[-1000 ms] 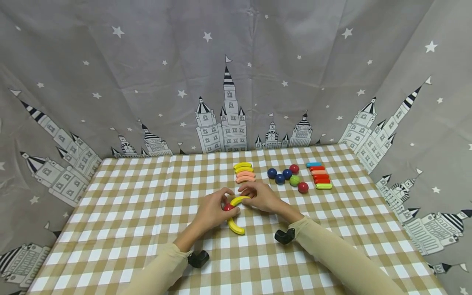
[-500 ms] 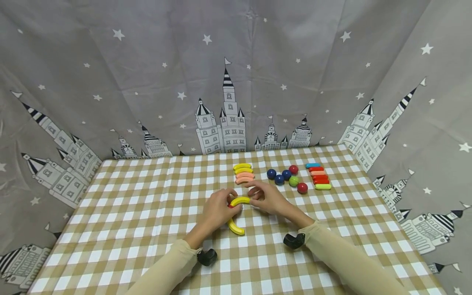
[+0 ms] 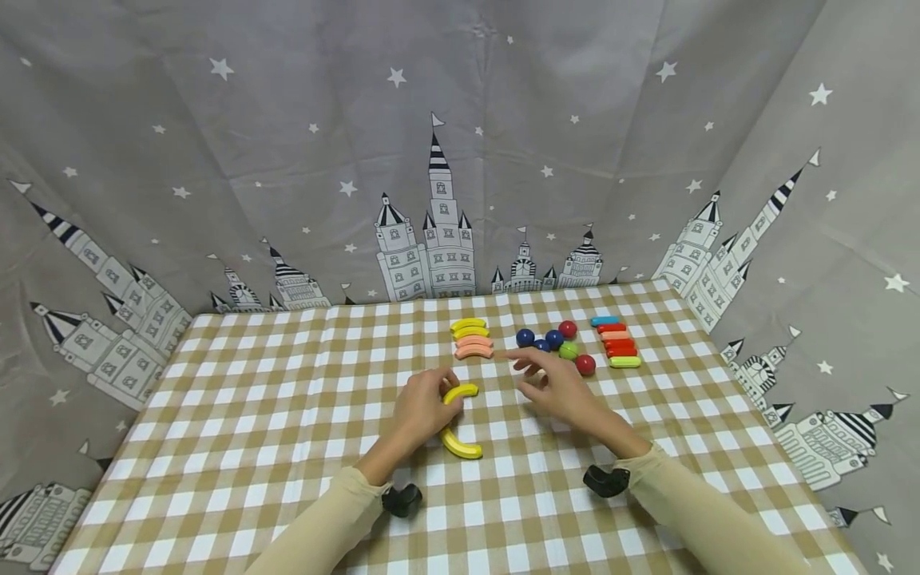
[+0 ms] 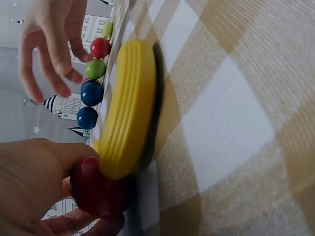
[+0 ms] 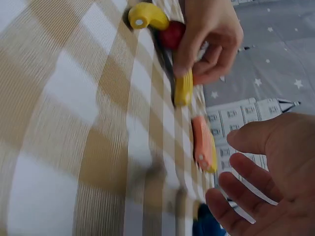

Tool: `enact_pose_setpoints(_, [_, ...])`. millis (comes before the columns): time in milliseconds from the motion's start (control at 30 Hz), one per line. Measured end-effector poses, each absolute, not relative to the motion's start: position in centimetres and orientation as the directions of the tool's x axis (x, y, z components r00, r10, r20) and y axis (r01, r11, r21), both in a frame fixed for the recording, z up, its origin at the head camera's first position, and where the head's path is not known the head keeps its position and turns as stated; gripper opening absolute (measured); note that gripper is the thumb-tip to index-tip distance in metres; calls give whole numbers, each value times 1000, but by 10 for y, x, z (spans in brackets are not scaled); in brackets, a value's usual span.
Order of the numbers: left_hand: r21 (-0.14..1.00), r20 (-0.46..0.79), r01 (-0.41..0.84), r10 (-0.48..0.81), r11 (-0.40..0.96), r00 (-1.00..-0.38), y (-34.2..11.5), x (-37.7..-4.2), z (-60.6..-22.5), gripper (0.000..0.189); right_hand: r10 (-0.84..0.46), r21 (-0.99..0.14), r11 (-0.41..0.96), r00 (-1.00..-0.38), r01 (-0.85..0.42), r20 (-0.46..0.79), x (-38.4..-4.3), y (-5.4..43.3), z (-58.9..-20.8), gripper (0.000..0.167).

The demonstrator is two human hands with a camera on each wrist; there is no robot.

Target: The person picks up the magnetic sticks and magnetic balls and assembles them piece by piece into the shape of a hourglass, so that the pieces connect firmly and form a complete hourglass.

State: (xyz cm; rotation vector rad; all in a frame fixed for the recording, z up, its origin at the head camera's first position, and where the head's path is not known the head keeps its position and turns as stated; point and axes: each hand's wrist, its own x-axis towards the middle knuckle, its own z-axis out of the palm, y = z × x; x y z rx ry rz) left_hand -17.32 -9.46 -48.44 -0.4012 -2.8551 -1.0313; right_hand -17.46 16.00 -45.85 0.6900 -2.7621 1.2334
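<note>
Right hand (image 3: pixel 557 385) off yellow arc (image 3: pixel 460 392) (L holding)

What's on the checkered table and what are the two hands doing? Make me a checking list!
Surface: checkered tablecloth, tan and white, flat.
Job's things: red ball touching the end of a yellow curved piece; a second yellow curved piece nearer the person.
Clutter: stack of curved pieces, loose balls, row of straight sticks.
Hands: left hand holds the red ball; right hand hovers with spread fingers, holding nothing.
Cables: nothing seen.
Surroundings: grey castle-and-star curtain on three sides.
</note>
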Motion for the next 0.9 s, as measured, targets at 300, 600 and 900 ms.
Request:
enact_pose_setpoints(300, [613,98,262,258,745,-961,-104,-171,-482,25,-298,-577,674,-884,-462,360,-176,209,-464,38])
enact_pose_setpoints(600, [612,79,257,265,748,-961,-108,-171,-483,27,-226,-549,741,-913,-387,339,-180,245,-472,38])
enact_pose_setpoints(900, [649,77,243,255,721,-964,-108,-171,-482,22,-244,-568,769,-956,-293,163,-182,255,-477,51])
